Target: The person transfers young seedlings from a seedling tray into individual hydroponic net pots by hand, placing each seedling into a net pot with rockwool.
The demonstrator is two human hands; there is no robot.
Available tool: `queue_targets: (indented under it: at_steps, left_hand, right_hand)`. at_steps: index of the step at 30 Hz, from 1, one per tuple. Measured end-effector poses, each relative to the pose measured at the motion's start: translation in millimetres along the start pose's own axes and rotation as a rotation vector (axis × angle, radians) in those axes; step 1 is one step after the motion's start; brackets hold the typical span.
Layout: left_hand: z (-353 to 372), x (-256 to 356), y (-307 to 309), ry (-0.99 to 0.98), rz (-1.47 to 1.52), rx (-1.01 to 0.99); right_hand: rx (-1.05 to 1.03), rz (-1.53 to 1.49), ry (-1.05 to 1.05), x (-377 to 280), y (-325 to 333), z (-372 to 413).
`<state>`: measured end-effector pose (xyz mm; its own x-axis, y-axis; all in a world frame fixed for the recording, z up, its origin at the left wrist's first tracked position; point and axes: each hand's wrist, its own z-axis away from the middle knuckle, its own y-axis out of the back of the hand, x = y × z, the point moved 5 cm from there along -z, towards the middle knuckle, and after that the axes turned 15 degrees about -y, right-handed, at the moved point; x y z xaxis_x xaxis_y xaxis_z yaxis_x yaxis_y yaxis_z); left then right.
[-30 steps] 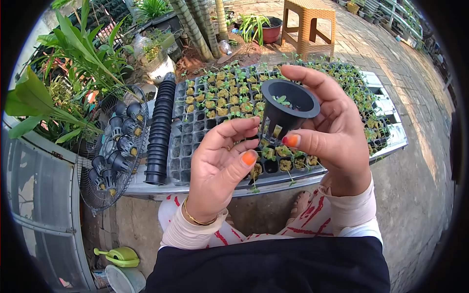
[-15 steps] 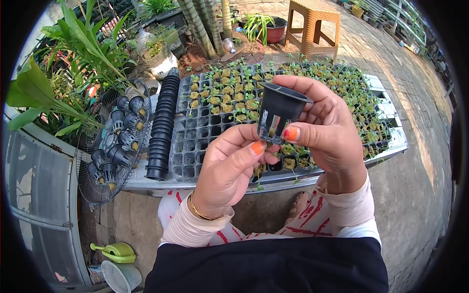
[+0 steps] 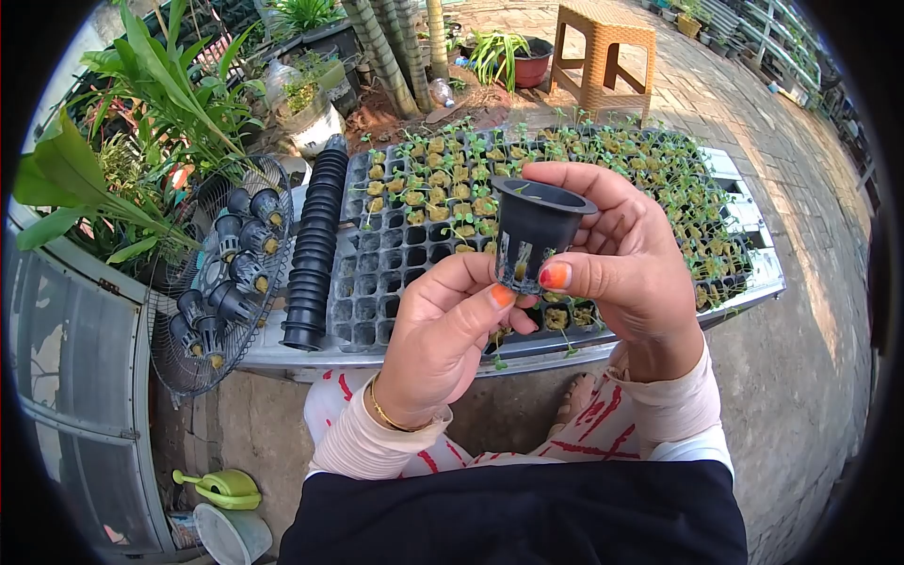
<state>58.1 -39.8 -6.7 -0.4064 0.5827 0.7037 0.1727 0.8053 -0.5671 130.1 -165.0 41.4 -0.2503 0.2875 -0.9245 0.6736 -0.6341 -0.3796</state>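
Note:
A black slotted net pot (image 3: 539, 226) is held up between both hands, its rim upward and tipped slightly toward me. My right hand (image 3: 626, 254) grips its right side, thumb in front and fingers around the back near the rim. My left hand (image 3: 447, 325) pinches at the pot's lower end with thumb and fingers. What the left fingertips hold under the base is partly hidden. Behind the hands lie seedling trays (image 3: 443, 179) with green sprouts in brown plugs; several cells at the left hold no plug.
Left of the trays lies a long stack of nested black net pots (image 3: 315, 245). A wire basket (image 3: 162, 353) holds several net pots with plugs. A woven-look stool (image 3: 607, 56) stands behind; a green watering can (image 3: 226, 490) and white bucket (image 3: 231, 535) are at lower left.
The net pot has dropped slightly and its rim has tilted toward me, so more of its inside shows. Both hands keep their hold.

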Motion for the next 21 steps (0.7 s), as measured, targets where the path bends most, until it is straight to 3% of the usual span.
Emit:
queue_targets:
  at_steps: [21]
  left_hand:
    - [2.5, 2.9, -8.4, 0.058, 0.037, 0.012]
  right_hand:
    - [-0.001, -0.009, 0.014, -3.4, -4.5, 7.8]
